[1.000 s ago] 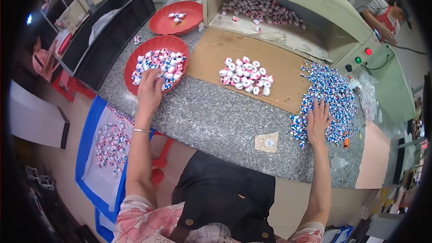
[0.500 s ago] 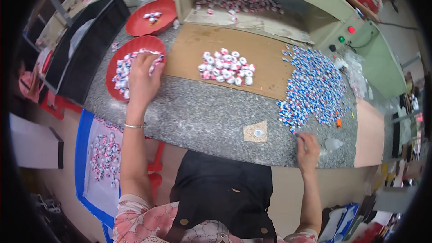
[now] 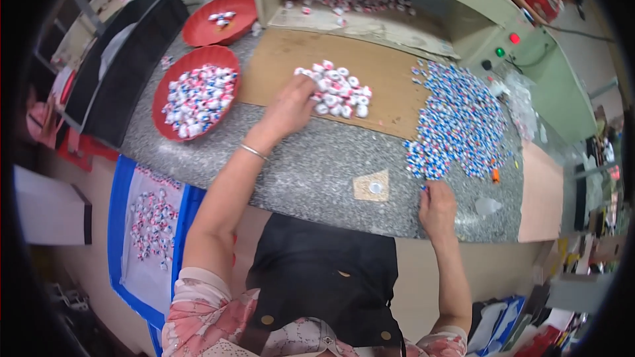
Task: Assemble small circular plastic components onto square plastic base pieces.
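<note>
My left hand (image 3: 289,109) reaches to the left edge of a heap of white, pink-marked round pieces (image 3: 342,90) on a sheet of cardboard (image 3: 271,59). Its fingers are curled together against the heap, and what they hold, if anything, is hidden. Below a spread of small blue-and-white pieces (image 3: 460,122), my right hand (image 3: 438,206) is pinched shut, with a bit of blue showing at the fingertips. Left of it on the grey stone tabletop (image 3: 297,172) lies a beige pad (image 3: 362,188) with a small whitish disc (image 3: 376,188) on it.
A red dish (image 3: 159,102) full of mixed pieces stands left, another red dish (image 3: 246,10) behind it. A black crate (image 3: 142,59) and blue-rimmed tray (image 3: 119,225) flank the table. An open-fronted box (image 3: 397,33) holds more pieces. A co-worker (image 3: 542,0) is at far right.
My left hand has left the red dish and moved right to the heap on the cardboard. My right hand has shifted slightly left and away from me, with fingers still pinched.
</note>
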The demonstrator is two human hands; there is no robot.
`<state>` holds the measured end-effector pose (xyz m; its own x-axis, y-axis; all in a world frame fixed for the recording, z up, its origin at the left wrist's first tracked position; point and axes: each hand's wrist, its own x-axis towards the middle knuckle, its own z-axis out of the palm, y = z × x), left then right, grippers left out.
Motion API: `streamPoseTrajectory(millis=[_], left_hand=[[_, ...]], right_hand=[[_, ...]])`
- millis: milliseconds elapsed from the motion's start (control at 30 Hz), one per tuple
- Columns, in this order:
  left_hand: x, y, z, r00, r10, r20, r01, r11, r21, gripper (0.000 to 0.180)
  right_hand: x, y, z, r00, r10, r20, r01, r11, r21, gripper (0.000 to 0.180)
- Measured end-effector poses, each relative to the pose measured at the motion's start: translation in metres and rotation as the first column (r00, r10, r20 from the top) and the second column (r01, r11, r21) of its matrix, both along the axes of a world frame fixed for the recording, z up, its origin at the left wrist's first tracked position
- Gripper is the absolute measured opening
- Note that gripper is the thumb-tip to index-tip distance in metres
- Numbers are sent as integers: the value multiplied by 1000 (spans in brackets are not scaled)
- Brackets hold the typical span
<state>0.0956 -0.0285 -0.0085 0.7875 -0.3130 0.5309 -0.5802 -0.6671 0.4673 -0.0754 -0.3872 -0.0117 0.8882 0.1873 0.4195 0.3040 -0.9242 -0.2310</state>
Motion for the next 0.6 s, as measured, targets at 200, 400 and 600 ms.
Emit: streamPoseTrajectory(millis=[200,400,600], left_hand=[[-49,-19,20,967,72,-245,-168,902,-398,18],[-115,-27,-9,536,-715,-449,-255,369,-894,36],[-151,-36,-13,581,-655,-483,-124,515,-848,39]], right_hand=[[-18,8,20,966,-11,-258,134,875,466,17],[-15,35,28,942,127,-310,20,902,430,16],[-6,36,36,946,151,-287,-118,984,131,13]])
